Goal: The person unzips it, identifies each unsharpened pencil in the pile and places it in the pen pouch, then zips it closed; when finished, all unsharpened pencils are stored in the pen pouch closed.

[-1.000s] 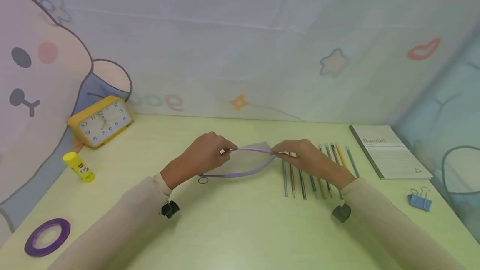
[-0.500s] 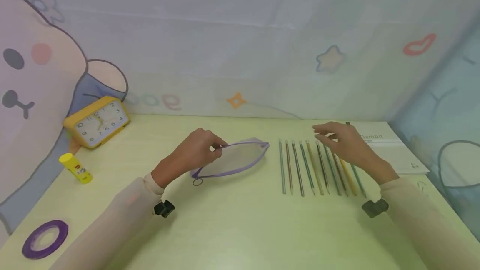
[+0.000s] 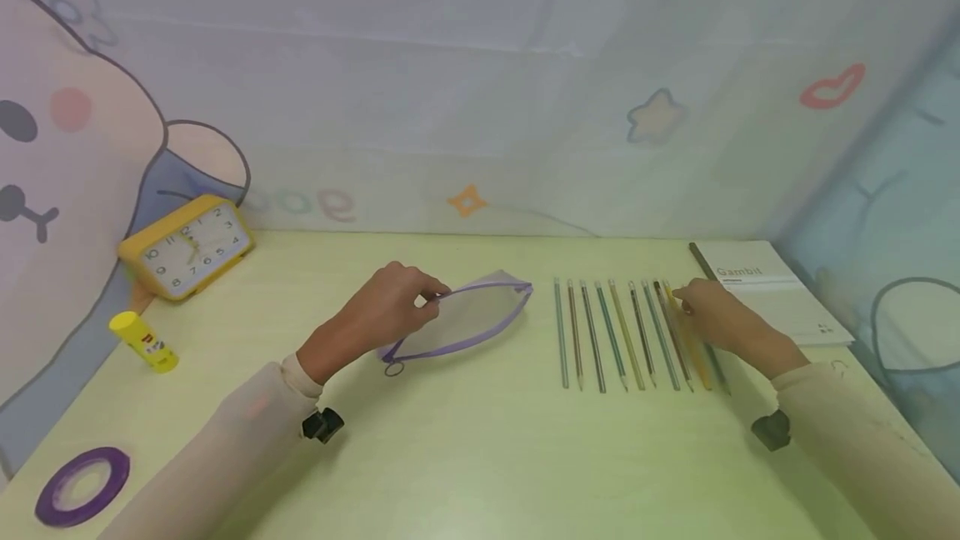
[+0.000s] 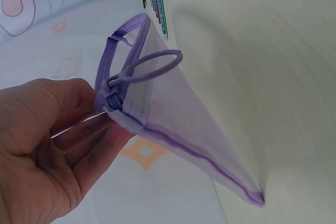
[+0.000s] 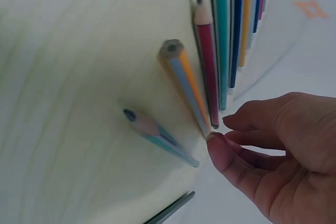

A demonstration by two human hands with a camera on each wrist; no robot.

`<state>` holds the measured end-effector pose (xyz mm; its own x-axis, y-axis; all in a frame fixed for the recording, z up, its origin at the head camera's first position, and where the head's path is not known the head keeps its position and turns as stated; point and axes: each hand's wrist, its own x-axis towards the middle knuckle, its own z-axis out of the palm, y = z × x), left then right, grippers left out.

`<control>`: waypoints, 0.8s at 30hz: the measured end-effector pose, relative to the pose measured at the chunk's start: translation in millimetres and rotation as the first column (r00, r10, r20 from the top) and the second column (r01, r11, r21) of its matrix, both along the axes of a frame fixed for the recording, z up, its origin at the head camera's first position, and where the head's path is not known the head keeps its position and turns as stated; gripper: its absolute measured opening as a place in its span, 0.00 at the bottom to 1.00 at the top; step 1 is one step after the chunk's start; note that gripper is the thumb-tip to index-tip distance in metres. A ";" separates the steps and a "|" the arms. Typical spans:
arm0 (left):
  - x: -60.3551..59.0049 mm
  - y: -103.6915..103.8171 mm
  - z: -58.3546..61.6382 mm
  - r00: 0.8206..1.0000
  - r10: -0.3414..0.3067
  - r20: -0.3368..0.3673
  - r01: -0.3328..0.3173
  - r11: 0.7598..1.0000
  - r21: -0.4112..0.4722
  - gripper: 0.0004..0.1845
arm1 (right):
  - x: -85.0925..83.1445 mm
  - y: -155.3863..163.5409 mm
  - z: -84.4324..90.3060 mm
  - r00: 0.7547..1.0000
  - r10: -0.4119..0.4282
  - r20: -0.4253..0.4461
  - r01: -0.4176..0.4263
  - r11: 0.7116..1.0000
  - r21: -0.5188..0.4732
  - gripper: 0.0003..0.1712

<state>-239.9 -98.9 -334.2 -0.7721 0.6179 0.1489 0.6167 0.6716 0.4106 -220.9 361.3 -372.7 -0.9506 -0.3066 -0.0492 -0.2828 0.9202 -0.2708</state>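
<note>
My left hand (image 3: 390,307) pinches the rim of a translucent zip pouch (image 3: 480,313) with purple edging. The pouch's mouth gapes open, and a purple zip-pull ring (image 4: 152,66) hangs at its near corner. At the right, my right hand (image 3: 723,317) reaches over the upper ends of a row of pencils (image 3: 603,336). In the right wrist view its thumb and finger are slightly parted, with a fingertip at the far end of a yellow pencil (image 5: 186,87). A green pencil (image 5: 160,137) lies just beside that one. Contact with the yellow pencil is hard to tell.
A notebook (image 3: 787,307) lies behind the right hand. To the left are a yellow alarm clock (image 3: 187,250), a glue stick (image 3: 144,342) and a purple tape roll (image 3: 82,486). A printed cloth backdrop (image 3: 420,107) stands behind the table.
My right hand has let go of the pouch's right corner and moved right, then down to the pencils. My left hand keeps holding the pouch, shifted slightly left in view.
</note>
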 end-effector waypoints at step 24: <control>0.2 0.1 -2.0 1.000 -0.004 -0.015 0.004 0.999 -0.032 0.16 | -4.0 -13.6 2.0 0.995 -0.049 0.092 0.043 0.997 0.066 0.11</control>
